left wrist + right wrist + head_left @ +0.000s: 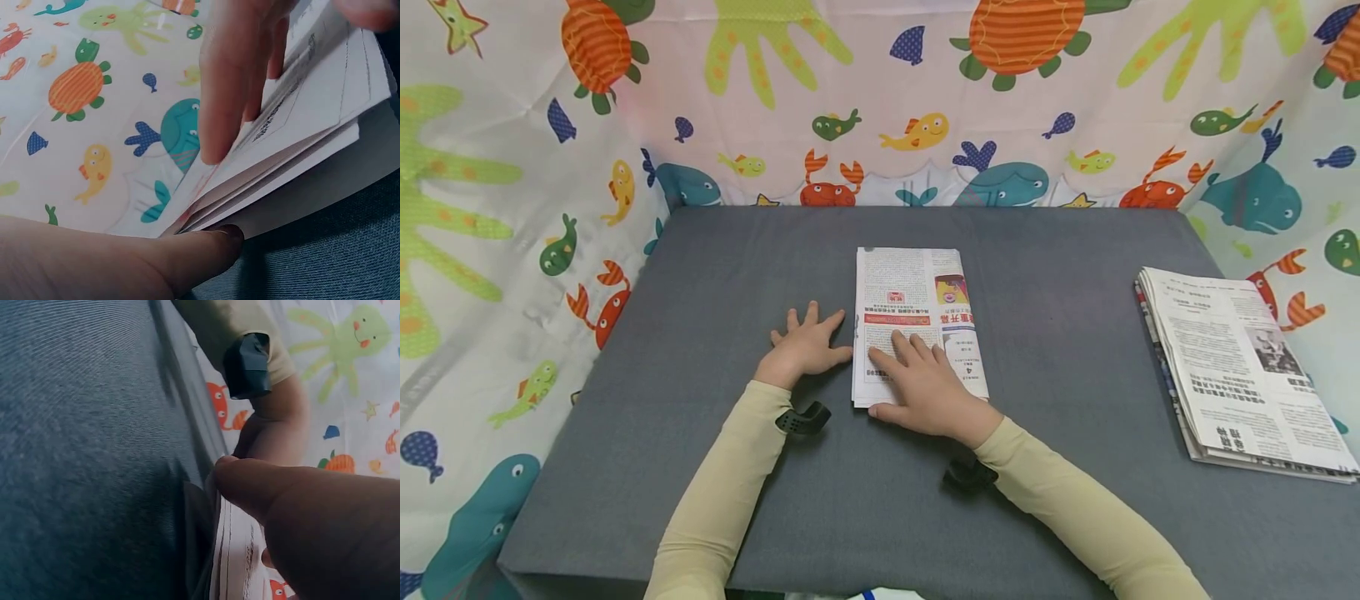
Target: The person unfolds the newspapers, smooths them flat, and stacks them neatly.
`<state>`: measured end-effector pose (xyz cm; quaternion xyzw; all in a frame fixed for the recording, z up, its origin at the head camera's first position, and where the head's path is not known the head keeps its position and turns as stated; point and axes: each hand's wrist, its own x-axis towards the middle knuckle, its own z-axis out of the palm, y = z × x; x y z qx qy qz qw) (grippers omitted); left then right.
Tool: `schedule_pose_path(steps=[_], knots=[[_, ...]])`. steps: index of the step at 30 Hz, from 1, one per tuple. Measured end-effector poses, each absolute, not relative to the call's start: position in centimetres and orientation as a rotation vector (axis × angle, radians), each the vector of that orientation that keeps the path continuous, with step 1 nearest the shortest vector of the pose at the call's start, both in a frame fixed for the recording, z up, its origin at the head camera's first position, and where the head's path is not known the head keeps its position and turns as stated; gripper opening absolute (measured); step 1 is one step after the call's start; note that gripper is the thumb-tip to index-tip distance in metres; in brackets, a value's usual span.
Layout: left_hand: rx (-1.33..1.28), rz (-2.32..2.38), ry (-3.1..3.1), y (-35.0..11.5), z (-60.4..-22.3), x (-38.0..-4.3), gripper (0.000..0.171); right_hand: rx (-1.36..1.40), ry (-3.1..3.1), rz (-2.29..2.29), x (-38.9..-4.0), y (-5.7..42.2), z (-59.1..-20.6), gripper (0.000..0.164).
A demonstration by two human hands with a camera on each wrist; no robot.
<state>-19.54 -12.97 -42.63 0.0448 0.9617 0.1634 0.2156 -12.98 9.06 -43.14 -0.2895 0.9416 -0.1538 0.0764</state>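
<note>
A folded newspaper (pixel 898 279), printed with text, a red headline bar and a small colour picture, lies flat on the grey table. My right hand (pixel 932 387) rests on its lower part with the fingers spread, its thumb by the near edge. Just left of the newspaper is my left hand (pixel 805 347), fingers fanned out and thumb tip at the paper's left edge. In the left wrist view the layered edge of the folded newspaper (pixel 312 131) shows close to the left thumb (pixel 200 256). The right wrist view has the right thumb (pixel 250 481) at the paper's edge.
A thicker stack of folded newspapers (pixel 1247 367) lies at the table's right side. Grey cloth covers the table (pixel 737 258). A curtain (pixel 760 158) printed with sea animals hangs behind and on both sides. Each wrist wears a dark strap-like device (pixel 803 418).
</note>
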Motion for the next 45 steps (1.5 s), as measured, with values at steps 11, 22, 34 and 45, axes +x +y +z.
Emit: schedule_pose_path(steps=[11,22,34,45], knots=[[0.108,0.458,2.683,-12.6,-42.6,-19.3,0.077,-0.887,2.813,-0.453,-13.0,8.8,-43.7,0.082],[0.090,0.435,2.699,-12.2,-42.6,-19.2,0.081,-0.930,2.828,-0.519,-12.8,8.7,-43.6,0.081],[0.057,0.431,2.727,-11.6,-42.9,-18.9,0.089,-1.073,2.826,-0.590,-12.6,9.0,-42.8,0.075],[0.040,0.459,2.727,-11.5,-43.2,-19.2,0.093,-1.107,2.764,-0.743,-12.4,9.8,-41.0,0.068]])
